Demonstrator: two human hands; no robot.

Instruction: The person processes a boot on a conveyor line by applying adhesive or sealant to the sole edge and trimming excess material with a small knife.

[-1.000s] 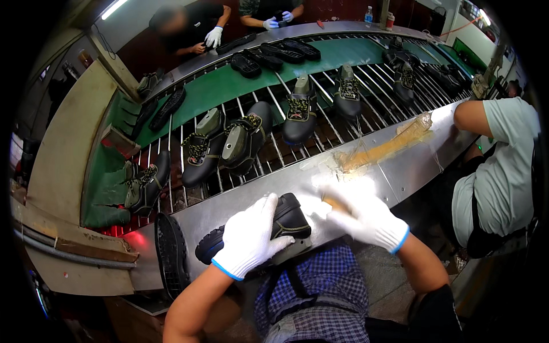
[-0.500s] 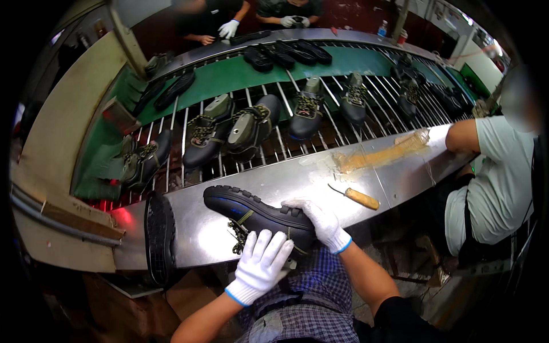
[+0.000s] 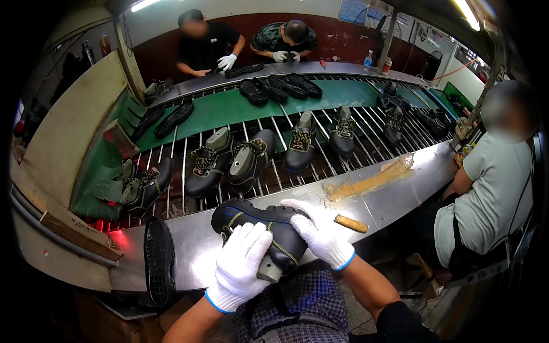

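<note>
A black shoe (image 3: 279, 233) with yellow-green stitching lies on its side over the front edge of the metal ledge, its chunky black sole turned away from me. The grey last (image 3: 269, 268) inside it shows at the collar opening. My left hand (image 3: 243, 260), in a white knit glove, presses its fingers over the laced upper. At the other end my gloved right hand (image 3: 320, 233) wraps over the sole and side, gripping the shoe. A wooden-handled tool (image 3: 350, 223) lies just beyond my right hand, its metal tip hidden.
A loose black sole (image 3: 159, 260) lies on the ledge at left. Beyond the ledge, a roller conveyor carries several black shoes (image 3: 207, 163); a green belt (image 3: 217, 111) bears more soles. One person (image 3: 492, 194) sits close at right; two gloved people work across the line.
The shoe has turned and tilted in my hands, so the last shows more. My right hand has come closer to the tool. The seated person's arm has drawn back from the ledge.
</note>
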